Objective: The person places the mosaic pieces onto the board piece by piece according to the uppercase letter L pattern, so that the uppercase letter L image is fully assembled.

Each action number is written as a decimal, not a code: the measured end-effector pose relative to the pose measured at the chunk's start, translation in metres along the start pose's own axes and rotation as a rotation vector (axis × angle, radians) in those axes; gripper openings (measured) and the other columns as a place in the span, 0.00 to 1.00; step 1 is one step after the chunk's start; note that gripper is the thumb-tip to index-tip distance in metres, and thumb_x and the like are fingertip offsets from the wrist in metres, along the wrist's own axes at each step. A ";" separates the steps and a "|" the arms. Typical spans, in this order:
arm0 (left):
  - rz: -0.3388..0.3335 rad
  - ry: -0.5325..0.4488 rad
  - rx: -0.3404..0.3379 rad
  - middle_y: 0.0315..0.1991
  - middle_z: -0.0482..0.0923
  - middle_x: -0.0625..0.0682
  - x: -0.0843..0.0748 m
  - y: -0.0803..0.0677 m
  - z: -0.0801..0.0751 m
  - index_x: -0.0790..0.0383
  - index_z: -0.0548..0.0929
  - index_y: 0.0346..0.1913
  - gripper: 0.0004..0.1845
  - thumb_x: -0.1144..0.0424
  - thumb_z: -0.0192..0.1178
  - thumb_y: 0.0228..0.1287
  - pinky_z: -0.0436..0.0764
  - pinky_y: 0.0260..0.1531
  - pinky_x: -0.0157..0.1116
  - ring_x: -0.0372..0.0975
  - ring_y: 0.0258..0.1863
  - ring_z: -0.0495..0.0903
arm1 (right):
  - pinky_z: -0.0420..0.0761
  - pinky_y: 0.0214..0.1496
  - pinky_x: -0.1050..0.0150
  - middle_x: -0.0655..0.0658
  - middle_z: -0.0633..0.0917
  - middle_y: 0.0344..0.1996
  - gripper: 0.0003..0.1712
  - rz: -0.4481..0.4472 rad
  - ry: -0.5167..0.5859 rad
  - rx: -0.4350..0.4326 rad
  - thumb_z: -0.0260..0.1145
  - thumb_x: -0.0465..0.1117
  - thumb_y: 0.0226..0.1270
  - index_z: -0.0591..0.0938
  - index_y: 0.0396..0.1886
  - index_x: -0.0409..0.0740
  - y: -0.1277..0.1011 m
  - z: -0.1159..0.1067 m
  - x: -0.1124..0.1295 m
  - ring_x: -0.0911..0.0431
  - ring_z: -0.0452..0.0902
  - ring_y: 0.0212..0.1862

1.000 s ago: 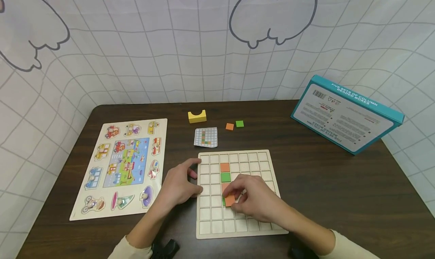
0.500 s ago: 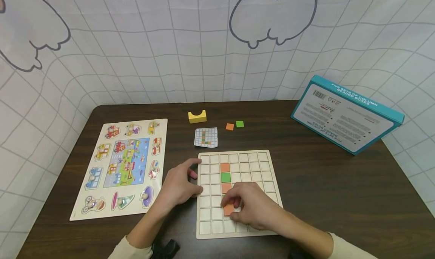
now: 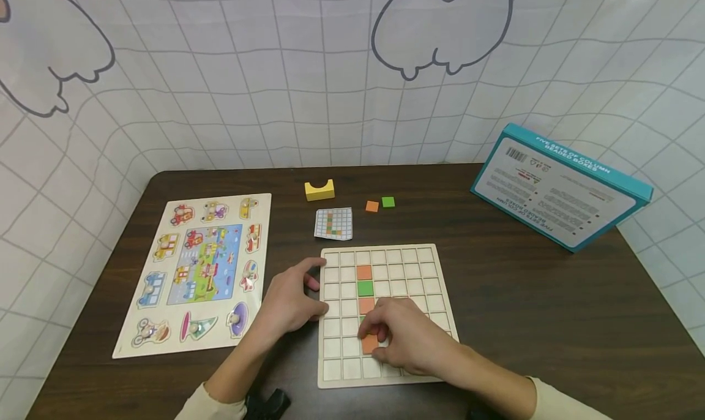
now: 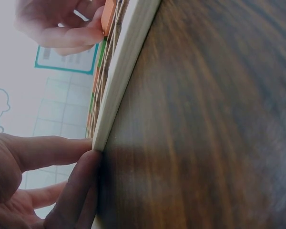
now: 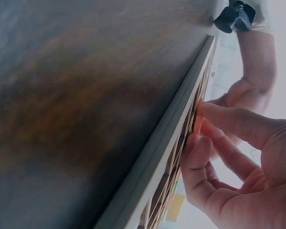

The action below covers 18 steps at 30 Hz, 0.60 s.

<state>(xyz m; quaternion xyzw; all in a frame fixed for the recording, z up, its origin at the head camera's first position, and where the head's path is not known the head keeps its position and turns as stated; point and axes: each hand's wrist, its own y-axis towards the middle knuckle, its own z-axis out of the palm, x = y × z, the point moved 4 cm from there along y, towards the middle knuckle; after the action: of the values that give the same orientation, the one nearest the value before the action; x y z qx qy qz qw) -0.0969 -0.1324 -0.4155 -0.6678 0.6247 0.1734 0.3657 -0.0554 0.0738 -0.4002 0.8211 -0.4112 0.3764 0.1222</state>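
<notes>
A wooden grid board point(image 3: 408, 272) lies on the table, one column holding an orange tile point(image 3: 364, 272), a green tile point(image 3: 365, 288), and another orange tile point(image 3: 366, 305) below. Beneath them a sliver of green shows beside my fingers. My right hand point(image 3: 410, 337) pinches an orange square tile point(image 3: 369, 345) between thumb and fingers, at a cell further down that column. In the right wrist view this orange tile point(image 5: 199, 117) sits at the board's surface, partly hidden by fingertips. My left hand point(image 3: 289, 302) touches the board's left edge with spread thumb and fingers.
Beyond the board lie a small pattern card point(image 3: 333, 223), a yellow notched block point(image 3: 319, 191), a loose orange tile point(image 3: 372, 206) and a loose green tile point(image 3: 388, 202). A picture peg puzzle point(image 3: 259, 199) lies left. A teal-edged box point(image 3: 556, 190) stands at right.
My right hand has moved the orange tile towards me, from over the green one to the cell below it, and lowered it there. My left hand has kept its place.
</notes>
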 end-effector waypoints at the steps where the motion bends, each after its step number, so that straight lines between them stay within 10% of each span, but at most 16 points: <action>1: -0.002 -0.002 0.000 0.37 0.81 0.51 0.000 0.000 0.000 0.54 0.79 0.68 0.41 0.71 0.78 0.45 0.75 0.27 0.36 0.42 0.31 0.76 | 0.77 0.33 0.72 0.56 0.80 0.27 0.14 -0.002 -0.003 0.000 0.79 0.29 0.50 0.90 0.35 0.49 0.000 0.000 0.000 0.65 0.74 0.30; 18: -0.005 -0.014 0.004 0.37 0.81 0.52 0.000 0.000 0.000 0.54 0.79 0.69 0.42 0.71 0.77 0.45 0.75 0.25 0.36 0.40 0.24 0.77 | 0.75 0.35 0.72 0.56 0.80 0.26 0.14 -0.007 -0.047 -0.001 0.80 0.29 0.49 0.89 0.34 0.49 0.001 0.000 0.001 0.66 0.73 0.30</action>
<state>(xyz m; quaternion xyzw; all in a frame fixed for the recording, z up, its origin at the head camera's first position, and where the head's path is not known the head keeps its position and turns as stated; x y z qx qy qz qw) -0.0974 -0.1321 -0.4155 -0.6675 0.6206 0.1760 0.3719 -0.0556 0.0724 -0.3999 0.8312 -0.4111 0.3564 0.1144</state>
